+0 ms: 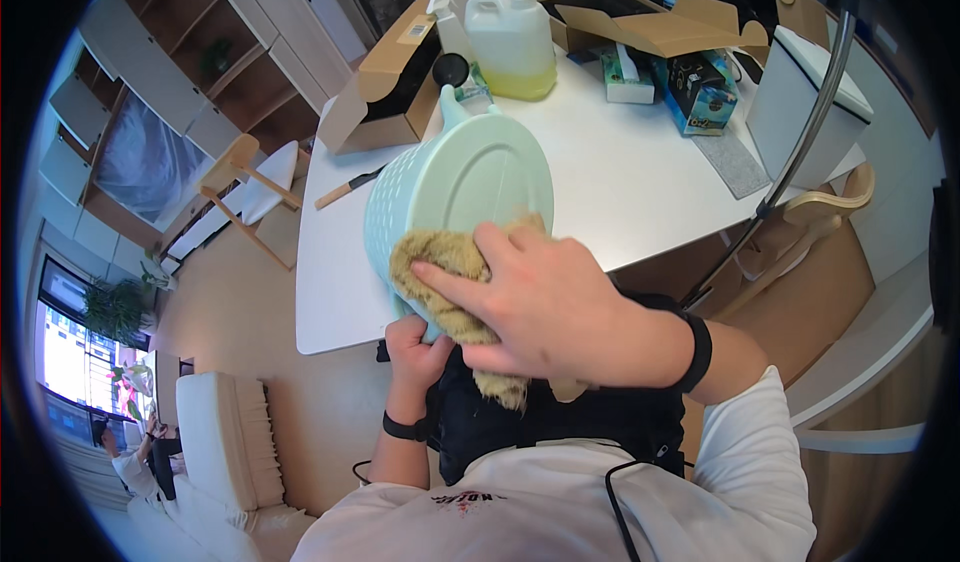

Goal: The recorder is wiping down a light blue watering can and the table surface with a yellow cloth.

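A mint-green plastic basket (480, 172) with slotted sides is tilted at the table's near edge, its round base facing me. My left hand (415, 356) grips its handle at the lower side. With my right hand (544, 307) I press a yellowish-brown fluffy cloth (442, 262) against the rim of the base. The cloth's lower end hangs below my fingers. Beyond the basket stand a jug of yellow liquid (514, 48) and a white spray bottle (448, 26). A wooden-handled knife (345, 188) lies left of the basket.
Open cardboard boxes (405, 101) (652, 26) sit on the white table (330, 284). Tissue and product boxes (694, 93), a grey cloth (731, 164) and a white bin (806, 108) are at the right. A metal pole (814, 112) rises beside the table, near a chair. Another person sits at far left.
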Available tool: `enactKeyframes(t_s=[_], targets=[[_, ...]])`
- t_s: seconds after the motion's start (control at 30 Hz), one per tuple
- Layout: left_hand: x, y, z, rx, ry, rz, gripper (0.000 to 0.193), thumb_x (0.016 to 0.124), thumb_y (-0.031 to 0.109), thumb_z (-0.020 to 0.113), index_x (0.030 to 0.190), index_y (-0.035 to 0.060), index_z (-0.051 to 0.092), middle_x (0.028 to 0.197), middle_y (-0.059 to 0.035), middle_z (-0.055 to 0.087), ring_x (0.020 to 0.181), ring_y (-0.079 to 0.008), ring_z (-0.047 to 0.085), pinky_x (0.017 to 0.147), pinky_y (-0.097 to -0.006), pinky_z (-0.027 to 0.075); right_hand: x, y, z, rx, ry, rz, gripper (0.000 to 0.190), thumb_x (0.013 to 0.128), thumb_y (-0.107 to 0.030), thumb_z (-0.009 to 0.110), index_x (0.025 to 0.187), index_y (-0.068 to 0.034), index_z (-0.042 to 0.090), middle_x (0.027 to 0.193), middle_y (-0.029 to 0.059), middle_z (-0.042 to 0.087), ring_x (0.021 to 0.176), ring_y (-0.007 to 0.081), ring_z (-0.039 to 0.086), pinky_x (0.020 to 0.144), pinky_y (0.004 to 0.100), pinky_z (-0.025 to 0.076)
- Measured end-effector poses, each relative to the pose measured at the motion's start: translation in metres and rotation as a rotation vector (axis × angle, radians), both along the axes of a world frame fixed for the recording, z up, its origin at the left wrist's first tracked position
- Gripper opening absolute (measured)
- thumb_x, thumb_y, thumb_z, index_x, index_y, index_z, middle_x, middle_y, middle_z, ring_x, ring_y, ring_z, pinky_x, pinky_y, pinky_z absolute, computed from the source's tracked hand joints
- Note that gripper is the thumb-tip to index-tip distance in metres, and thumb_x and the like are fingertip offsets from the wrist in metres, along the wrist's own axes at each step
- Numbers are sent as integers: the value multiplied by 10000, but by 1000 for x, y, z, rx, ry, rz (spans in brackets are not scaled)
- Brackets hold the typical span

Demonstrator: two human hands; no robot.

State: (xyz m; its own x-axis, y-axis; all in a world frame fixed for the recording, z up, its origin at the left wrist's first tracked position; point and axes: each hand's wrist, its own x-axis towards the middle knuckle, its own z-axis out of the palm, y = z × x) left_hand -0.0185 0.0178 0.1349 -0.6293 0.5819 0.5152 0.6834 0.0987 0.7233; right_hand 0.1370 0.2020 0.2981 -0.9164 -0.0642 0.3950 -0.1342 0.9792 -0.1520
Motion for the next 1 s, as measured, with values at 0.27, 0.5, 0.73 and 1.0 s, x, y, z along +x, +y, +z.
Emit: enactKeyframes(t_s=[0.27,0.5,0.73,1.0], targets=[[-10,-5,8,-39,-18,-24,282,811,269,775,792,-3,705,655,-152,653,551,-262,624,556,-344,474,-23,23,23,-138,-65,-100,734,765,-510,695,1449,-288,547,996,161,561,742,315,652,596,425,538],[-4,-1,6,38,41,-38,261,821,276,756,822,17,723,689,-165,678,574,-280,646,582,-370,487,-6,-7,9,-35,-113,32,711,784,-534,693,1445,-318,541,1023,166,555,771,334,665,632,426,561],[-10,-1,8,-13,-30,-15,347,812,290,779,696,-7,641,549,-113,577,488,-202,551,505,-345,426,-30,28,21,-128,-32,-100,734,781,-487,658,1474,-286,525,958,182,583,753,335,643,610,454,528],[-10,0,2,51,26,-21,386,794,330,792,693,-8,635,564,-140,564,486,-227,536,515,-351,426,-17,13,16,-136,-70,-56,712,773,-471,674,1451,-298,550,986,183,558,742,346,653,621,444,542]])
